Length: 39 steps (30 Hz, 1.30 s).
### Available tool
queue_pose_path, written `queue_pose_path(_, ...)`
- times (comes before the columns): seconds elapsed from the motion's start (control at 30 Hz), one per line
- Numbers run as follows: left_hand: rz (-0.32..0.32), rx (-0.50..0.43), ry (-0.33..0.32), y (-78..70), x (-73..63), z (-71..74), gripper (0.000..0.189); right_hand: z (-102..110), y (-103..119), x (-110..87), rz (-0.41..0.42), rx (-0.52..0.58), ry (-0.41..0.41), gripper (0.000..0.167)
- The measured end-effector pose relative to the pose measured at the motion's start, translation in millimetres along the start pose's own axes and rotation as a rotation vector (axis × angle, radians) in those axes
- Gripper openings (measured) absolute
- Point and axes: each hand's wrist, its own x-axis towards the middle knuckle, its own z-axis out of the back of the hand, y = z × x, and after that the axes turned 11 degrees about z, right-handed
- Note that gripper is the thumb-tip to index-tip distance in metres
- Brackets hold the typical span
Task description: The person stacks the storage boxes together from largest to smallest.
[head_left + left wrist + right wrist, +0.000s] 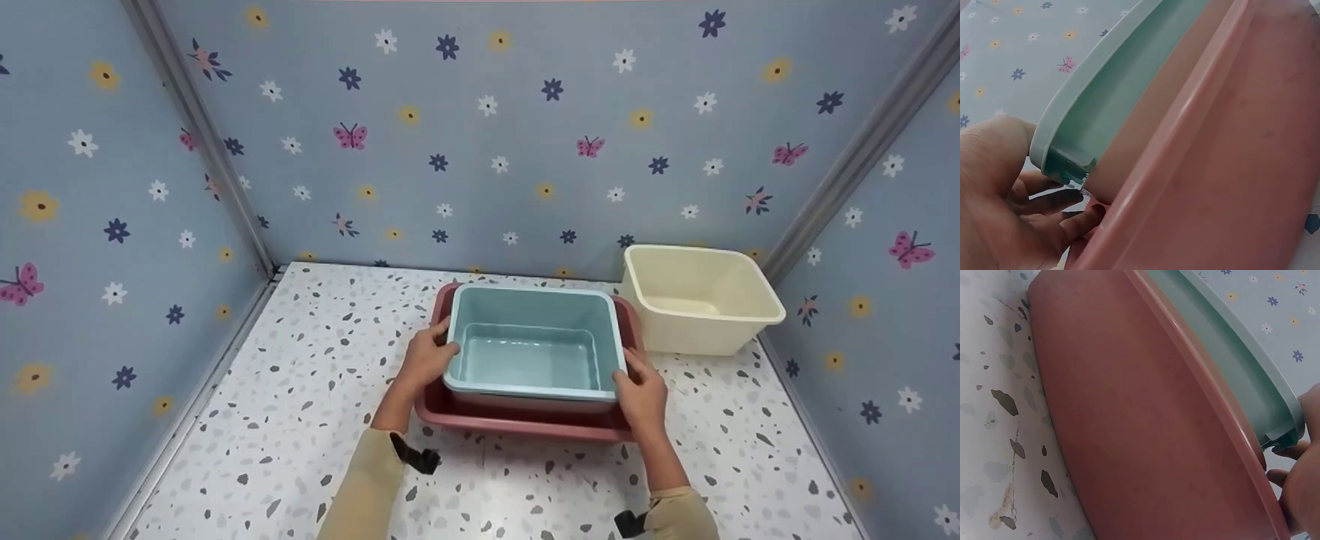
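Observation:
A pale blue-green plastic bin [525, 367] sits inside a larger dusty-red bin [517, 427], its rim standing above the red one. My left hand [426, 358] grips its left rim, thumb on top and fingers underneath. On the opposite side, my right hand [642, 394] holds the right rim the same way. In the left wrist view, fingertips [1092, 216] reach between the blue-green rim and the red rim. A pinkish-brown band [1143, 121] shows between the two; I cannot tell whether it is another bin. The blue-green bin's underside is hidden.
A cream bin [705, 334] stands at the back right, close beside the red bin. Flower-patterned panels [495, 135] enclose the speckled white tabletop [300, 420] at the back and both sides.

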Motion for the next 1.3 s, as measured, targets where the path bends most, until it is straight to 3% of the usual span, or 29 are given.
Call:
queue_pose_path(0.47, -0.075, -0.029, -0.077, 10.3, -3.2, -4.6, 0.052, 0.5, -0.6, -0.5, 0.036, -0.047, 0.044, 0.046)
queue_pose_path(0.67, -0.144, -0.06, -0.119, 19.3, -7.1, -9.7, 0.041, 10.1, -10.5, -1.8, 0.171, -0.236, 0.121, 0.048)
queue_pose_path(0.77, -0.155, -0.058, -0.132, 23.0, -9.6, -10.6, 0.041, 12.7, -15.8, -3.6, 0.199, -0.277, 0.166, 0.056)
queue_pose_path(1.07, -0.175, -0.067, -0.136, 25.8, -12.8, -9.0, 0.044, 7.1, -18.6, -5.5, 0.194, -0.357, 0.207, 0.066)
queue_pose_path(1.3, -0.154, -0.084, -0.15, 27.1, -17.9, -9.4, 0.042, 7.3, -17.6, -3.0, 0.175, -0.372, 0.232, 0.072)
